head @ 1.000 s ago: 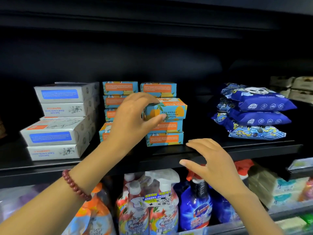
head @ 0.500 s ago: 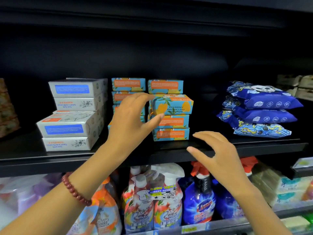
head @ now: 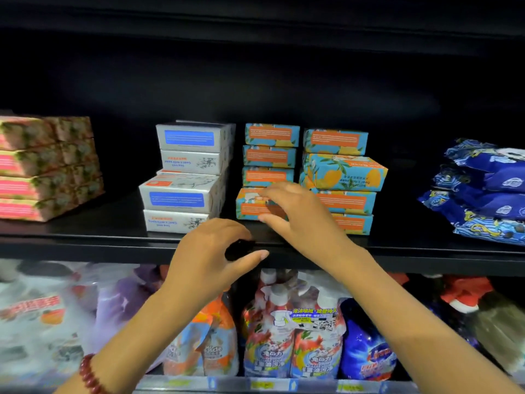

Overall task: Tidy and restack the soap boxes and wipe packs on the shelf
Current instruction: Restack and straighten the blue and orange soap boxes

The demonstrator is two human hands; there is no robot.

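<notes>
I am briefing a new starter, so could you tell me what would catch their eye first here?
The two hands at centre: the right hand rests on the lowest teal-and-orange soap box of the left teal stack, while the left hand hovers, loosely curled, before the shelf edge. Next, the skewed box jutting from the right stack, second from its top.

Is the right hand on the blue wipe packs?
No, the right hand grips the lowest blue-orange soap box, apart from the blue wipe packs.
</notes>
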